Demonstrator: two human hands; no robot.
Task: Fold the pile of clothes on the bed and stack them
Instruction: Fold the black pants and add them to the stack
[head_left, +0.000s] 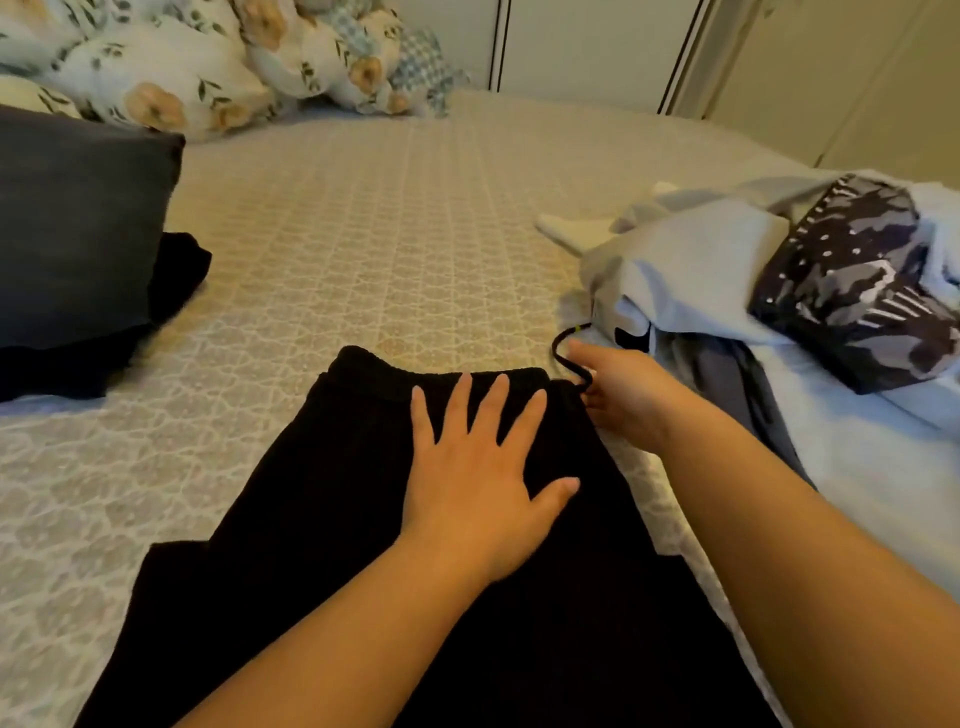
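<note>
Black trousers (332, 499) lie flat on the bed in front of me, waistband away from me. My left hand (483, 478) presses flat on them just below the waistband, fingers spread. My right hand (618, 395) is at the right end of the waistband and pinches the black drawstring (563, 356), which loops up from it. To the right lies the pile of unfolded clothes (727, 270): light blue garments with a dark patterned piece (852, 291) on top. At the left sits a stack of folded dark clothes (78, 228).
The patterned bedspread (374, 223) stretches open between the folded stack and the pile. Floral pillows (182, 67) lie at the head of the bed. A wall with closet doors (597, 47) stands behind the bed.
</note>
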